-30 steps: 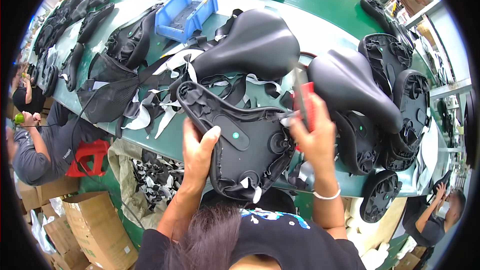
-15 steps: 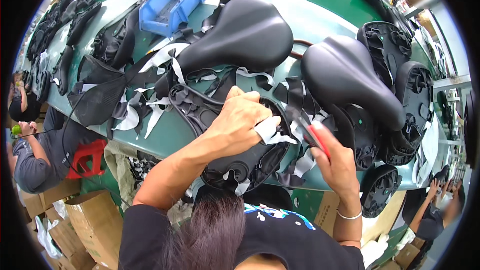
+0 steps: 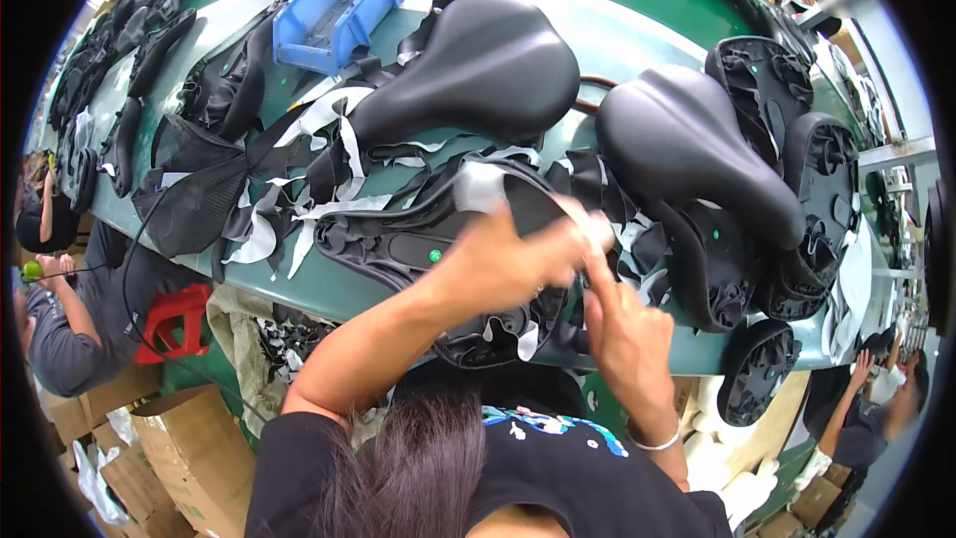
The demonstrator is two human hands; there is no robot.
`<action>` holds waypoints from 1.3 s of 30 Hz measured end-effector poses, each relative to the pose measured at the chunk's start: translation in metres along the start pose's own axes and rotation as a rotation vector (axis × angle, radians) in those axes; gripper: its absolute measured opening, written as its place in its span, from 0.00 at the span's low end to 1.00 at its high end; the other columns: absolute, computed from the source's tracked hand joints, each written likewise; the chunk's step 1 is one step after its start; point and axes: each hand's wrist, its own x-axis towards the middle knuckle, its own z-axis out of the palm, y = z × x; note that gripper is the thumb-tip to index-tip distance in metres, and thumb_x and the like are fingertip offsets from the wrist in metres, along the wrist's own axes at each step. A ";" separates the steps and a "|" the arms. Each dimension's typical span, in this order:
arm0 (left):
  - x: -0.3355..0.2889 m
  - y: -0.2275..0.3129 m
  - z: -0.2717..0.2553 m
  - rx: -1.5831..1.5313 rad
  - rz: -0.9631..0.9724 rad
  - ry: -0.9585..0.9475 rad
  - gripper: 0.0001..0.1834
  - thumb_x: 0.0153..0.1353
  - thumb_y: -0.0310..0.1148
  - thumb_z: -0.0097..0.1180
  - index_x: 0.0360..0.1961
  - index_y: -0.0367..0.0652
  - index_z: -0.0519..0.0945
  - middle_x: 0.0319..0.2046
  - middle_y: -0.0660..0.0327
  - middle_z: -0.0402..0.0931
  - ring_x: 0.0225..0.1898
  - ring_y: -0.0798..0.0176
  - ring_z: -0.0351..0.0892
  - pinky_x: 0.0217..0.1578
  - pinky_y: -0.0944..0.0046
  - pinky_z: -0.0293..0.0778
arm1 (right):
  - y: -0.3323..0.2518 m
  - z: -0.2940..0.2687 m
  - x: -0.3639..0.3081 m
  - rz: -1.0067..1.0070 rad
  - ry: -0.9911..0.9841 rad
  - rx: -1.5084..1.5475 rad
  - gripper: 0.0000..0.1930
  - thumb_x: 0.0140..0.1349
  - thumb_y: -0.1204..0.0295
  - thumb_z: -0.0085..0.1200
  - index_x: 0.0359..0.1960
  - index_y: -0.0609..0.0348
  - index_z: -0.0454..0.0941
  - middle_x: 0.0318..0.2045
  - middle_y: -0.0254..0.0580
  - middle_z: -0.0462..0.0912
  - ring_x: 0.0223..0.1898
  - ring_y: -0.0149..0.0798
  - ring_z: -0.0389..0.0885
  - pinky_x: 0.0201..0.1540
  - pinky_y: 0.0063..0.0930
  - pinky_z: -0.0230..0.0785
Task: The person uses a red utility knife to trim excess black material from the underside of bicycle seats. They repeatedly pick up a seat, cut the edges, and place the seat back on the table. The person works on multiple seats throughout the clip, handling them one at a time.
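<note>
An upturned black bicycle saddle (image 3: 373,247) lies at the table's near edge, its hollow underside and a green dot showing. Over its wide end is my left hand (image 3: 508,259), smeared by motion, so its finger grip is unclear. A blurred strip of black and pale cover material (image 3: 533,201) arches just beyond that hand. My right hand (image 3: 629,337) meets the left one's fingertips at the saddle's right side. Its fingers are curled; whatever is inside them is hidden, and the red-handled cutter shows no more.
Two finished-looking black saddles (image 3: 488,65) (image 3: 687,139) lie top-up beyond my hands. Upturned saddles (image 3: 825,184) crowd the right side. A blue bin (image 3: 339,15) stands at the far left, with black and white offcuts (image 3: 261,229) nearby. Co-workers sit at both sides.
My left hand has moved down and right, toward the right hand. The right hand has come lower and left, and its red-handled cutter has gone from sight. The upturned saddle has shifted and turned slightly.
</note>
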 end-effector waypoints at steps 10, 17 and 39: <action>0.002 0.002 -0.050 1.320 0.469 0.183 0.14 0.43 0.22 0.57 0.35 0.38 0.76 0.29 0.56 0.75 0.33 0.52 0.72 0.35 0.57 0.70 | 0.005 -0.013 0.016 0.047 -0.033 0.034 0.22 0.59 0.74 0.53 0.58 0.52 0.72 0.38 0.51 0.83 0.27 0.48 0.82 0.26 0.36 0.69; 0.023 -0.020 -0.061 1.265 0.734 0.308 0.07 0.43 0.27 0.63 0.19 0.44 0.75 0.17 0.61 0.70 0.24 0.56 0.69 0.24 0.58 0.67 | 0.023 0.001 0.036 -0.181 0.116 0.026 0.25 0.57 0.72 0.55 0.59 0.46 0.71 0.18 0.39 0.72 0.14 0.43 0.72 0.16 0.34 0.60; -0.080 0.016 -0.084 -1.154 0.299 0.058 0.11 0.67 0.37 0.48 0.29 0.45 0.71 0.24 0.68 0.66 0.29 0.71 0.67 0.45 0.64 0.67 | 0.062 -0.060 0.084 -0.466 -0.192 -0.274 0.25 0.55 0.74 0.54 0.55 0.32 0.75 0.18 0.36 0.71 0.20 0.39 0.73 0.24 0.34 0.64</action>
